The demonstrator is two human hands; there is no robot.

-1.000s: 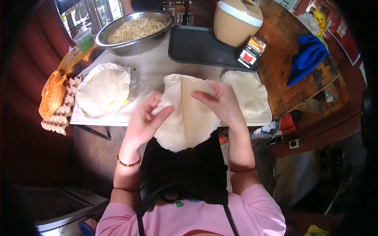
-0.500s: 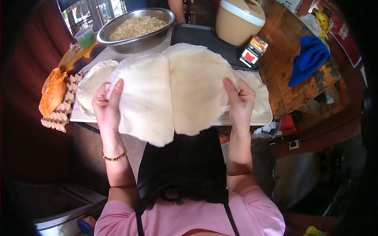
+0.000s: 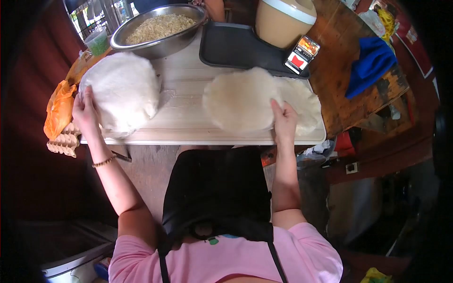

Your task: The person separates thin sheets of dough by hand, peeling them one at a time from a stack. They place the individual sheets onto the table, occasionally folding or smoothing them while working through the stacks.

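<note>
My left hand [image 3: 86,113] pinches the left edge of a white, round, thin sheet [image 3: 123,92] over the left side of the board [image 3: 181,106]. On the right, my right hand [image 3: 285,120] has thumb and fingers closed on the right edge of a cream-coloured round sheet [image 3: 243,101], which is slightly blurred. Beneath and to the right of that sheet lies another pale sheet [image 3: 304,104]. Bare board shows between the two held sheets.
A metal bowl of shredded food [image 3: 120,40] stands at the back left, beside a small green-filled cup [image 3: 97,42]. A black tray [image 3: 226,47] carries a phone [image 3: 302,54] and a beige container [image 3: 283,23]. Egg cartons [image 3: 65,144], an orange bag [image 3: 60,111] and a blue cloth [image 3: 370,66] flank the board.
The two sheets, side by side and touching before, are now apart. My left hand has moved left with the white sheet; the cream sheet is lower over the board, and my right hand has barely shifted.
</note>
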